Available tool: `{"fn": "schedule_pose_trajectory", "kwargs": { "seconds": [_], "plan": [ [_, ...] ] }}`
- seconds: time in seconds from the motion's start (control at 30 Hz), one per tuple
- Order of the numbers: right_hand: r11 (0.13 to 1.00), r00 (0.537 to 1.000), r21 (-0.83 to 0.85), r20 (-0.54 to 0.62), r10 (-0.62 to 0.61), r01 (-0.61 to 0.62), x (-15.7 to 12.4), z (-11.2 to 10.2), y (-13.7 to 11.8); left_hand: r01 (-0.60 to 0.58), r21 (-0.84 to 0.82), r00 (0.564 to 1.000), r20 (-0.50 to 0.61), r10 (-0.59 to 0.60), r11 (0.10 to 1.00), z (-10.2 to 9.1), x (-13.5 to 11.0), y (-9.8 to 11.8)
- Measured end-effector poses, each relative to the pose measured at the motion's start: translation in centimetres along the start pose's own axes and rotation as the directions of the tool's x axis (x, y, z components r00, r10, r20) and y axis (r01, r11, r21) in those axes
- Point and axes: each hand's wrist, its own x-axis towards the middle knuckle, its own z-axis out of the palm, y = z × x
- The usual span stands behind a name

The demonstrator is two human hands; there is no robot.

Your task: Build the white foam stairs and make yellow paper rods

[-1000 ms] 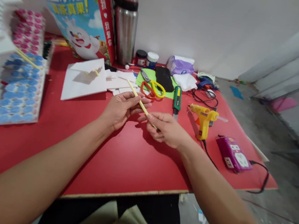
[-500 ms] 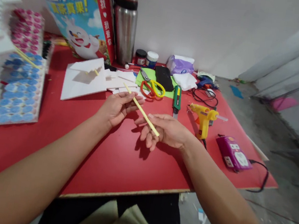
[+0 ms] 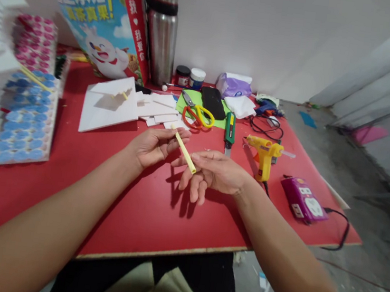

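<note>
A thin pale-yellow tube [image 3: 184,150] is held between both hands above the red tabletop, slanting from far left to near right. Its near end faces me and looks hollow. My left hand [image 3: 152,146] pinches the tube close to its far end, thumb on top, palm turned up. With thumb and forefinger, my right hand [image 3: 217,172] grips it near the close end, while the other fingers hang loosely below. Beyond the left hand lie white board pieces [image 3: 160,108] and scissors [image 3: 197,111] with red and yellow handles. A green utility knife [image 3: 230,129] rests beyond the right hand.
A yellow glue gun [image 3: 265,151] and a purple power box [image 3: 305,199] occupy the right side. At the back stand a steel flask [image 3: 160,45], paint jars [image 3: 196,78] and a tissue pack [image 3: 234,85]. Blue-and-white trays [image 3: 26,128] fill the left. The table's front edge [image 3: 167,250] is close.
The tube has turned so its near end points more toward me, and it looks shorter. That end has shifted left. Both hands have stayed nearly in place, the right fingers moving slightly.
</note>
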Motion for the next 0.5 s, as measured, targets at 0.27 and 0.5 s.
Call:
{"fn": "schedule_pose_trajectory", "kwargs": {
  "seconds": [0.27,0.5],
  "plan": [
    [1.000,1.000,-0.019,-0.003,-0.010,0.010,0.2,-0.1,0.1,-0.048,0.035,0.996,0.077,0.045,0.998,-0.2,0.0,0.0],
    [0.991,0.974,-0.081,-0.192,-0.121,0.108,0.3,-0.3,0.1,-0.234,0.189,0.937,0.304,0.170,0.954,0.0,-0.6,-1.1]
  ]
}}
